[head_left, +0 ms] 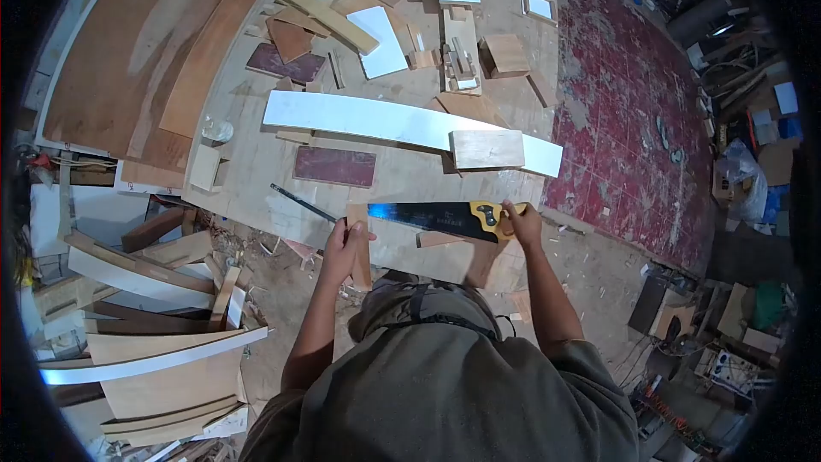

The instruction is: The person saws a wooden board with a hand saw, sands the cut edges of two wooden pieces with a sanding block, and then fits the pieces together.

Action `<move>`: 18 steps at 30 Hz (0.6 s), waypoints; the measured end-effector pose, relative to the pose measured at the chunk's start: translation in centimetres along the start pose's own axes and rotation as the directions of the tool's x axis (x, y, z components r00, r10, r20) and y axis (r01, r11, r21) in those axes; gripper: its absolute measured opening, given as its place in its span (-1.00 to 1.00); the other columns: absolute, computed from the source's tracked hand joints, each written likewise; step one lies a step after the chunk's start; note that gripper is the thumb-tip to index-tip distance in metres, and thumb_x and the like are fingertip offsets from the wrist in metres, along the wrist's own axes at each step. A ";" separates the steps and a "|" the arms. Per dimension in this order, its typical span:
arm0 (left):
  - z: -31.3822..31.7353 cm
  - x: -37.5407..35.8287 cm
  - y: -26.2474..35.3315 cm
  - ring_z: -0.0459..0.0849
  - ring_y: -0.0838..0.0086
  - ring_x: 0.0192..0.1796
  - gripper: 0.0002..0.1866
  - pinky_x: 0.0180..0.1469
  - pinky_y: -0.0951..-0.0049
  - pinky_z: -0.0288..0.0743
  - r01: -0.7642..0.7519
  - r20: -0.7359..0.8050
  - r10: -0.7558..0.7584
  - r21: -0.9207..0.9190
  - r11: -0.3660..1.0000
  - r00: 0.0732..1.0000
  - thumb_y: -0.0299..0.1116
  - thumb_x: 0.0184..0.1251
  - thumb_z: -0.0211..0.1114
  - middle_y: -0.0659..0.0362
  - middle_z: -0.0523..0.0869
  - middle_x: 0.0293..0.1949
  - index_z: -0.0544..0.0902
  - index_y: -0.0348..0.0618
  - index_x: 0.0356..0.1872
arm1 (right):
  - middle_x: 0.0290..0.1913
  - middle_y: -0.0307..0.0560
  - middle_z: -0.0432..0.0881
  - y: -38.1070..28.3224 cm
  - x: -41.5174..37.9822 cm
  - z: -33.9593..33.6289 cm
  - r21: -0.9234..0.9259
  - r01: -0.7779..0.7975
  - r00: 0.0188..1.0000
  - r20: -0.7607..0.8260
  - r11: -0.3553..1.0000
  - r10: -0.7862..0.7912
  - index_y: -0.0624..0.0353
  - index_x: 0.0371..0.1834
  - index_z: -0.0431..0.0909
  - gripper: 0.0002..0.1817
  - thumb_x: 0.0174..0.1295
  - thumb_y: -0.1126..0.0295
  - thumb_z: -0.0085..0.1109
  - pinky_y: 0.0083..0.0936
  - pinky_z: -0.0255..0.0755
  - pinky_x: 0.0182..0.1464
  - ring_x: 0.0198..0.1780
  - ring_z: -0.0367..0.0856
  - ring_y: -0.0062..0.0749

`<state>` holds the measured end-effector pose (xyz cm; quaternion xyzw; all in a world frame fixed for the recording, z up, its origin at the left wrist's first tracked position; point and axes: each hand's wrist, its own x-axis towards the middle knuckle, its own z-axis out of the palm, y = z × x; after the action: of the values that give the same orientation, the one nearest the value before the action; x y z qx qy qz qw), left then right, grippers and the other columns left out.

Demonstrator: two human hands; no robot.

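Note:
My right hand (pixel 523 224) is closed round the yellow and black handle of a handsaw (pixel 428 216). The dark blade points left, and its tip reaches the edge of a narrow wooden strip (pixel 360 261). My left hand (pixel 339 248) grips this strip at the table's near edge, just in front of my body. A thin dark rod (pixel 299 201) runs from beside my left hand toward the upper left on the table. Just beyond the blade lies a dark red rectangular board (pixel 334 167).
A long white curved board (pixel 368 117) crosses the worktable (pixel 248 162), with a wooden block (pixel 487 149) on its right end. Wood offcuts (pixel 325 19) and white pieces cover the far side. Curved boards (pixel 162 359) are piled at lower left; red worn flooring (pixel 624 111) lies right.

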<state>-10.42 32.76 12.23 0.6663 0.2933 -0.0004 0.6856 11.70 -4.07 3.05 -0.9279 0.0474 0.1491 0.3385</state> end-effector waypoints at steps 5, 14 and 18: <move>1.1 -0.8 0.7 0.74 0.47 -0.12 -0.68 -0.05 0.43 0.57 -0.003 -0.093 -0.001 -0.043 0.999 0.996 -0.17 0.64 0.04 0.06 0.77 -0.22 0.47 -0.25 0.06 | -0.18 0.19 0.70 -0.6 -0.2 1.1 -0.277 0.146 0.985 -0.046 0.950 -0.165 0.34 0.01 0.66 -0.30 0.11 -0.15 0.40 -0.21 0.57 -0.07 -0.16 0.71 0.00; 7.6 1.8 2.0 0.72 0.50 -0.06 -0.63 -0.03 0.45 0.62 0.088 -0.138 -0.139 -0.326 0.941 0.981 -0.17 0.59 0.14 0.14 0.73 -0.18 0.53 -0.31 0.11 | 0.17 -0.06 0.56 -9.4 -6.6 0.8 0.550 0.087 0.587 0.645 0.830 -0.489 0.14 0.49 0.28 -0.37 0.42 0.25 0.24 -0.41 0.54 0.12 0.17 0.56 -0.41; 9.3 3.1 2.4 0.67 0.56 -0.05 -0.63 -0.09 0.51 0.60 0.070 -0.061 -0.088 -0.262 0.963 0.994 -0.13 0.54 0.23 0.19 0.69 -0.19 0.59 -0.25 0.09 | 0.04 -0.05 0.59 -14.9 -9.0 0.1 0.595 -0.074 0.557 0.690 0.800 -0.462 0.20 0.33 0.39 -0.41 0.34 0.16 0.34 -0.47 0.54 0.02 0.01 0.61 -0.46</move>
<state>-3.22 25.74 12.59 0.5582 0.3416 0.0346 0.7553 5.92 7.31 14.93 -0.6099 -0.1792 0.4939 0.5933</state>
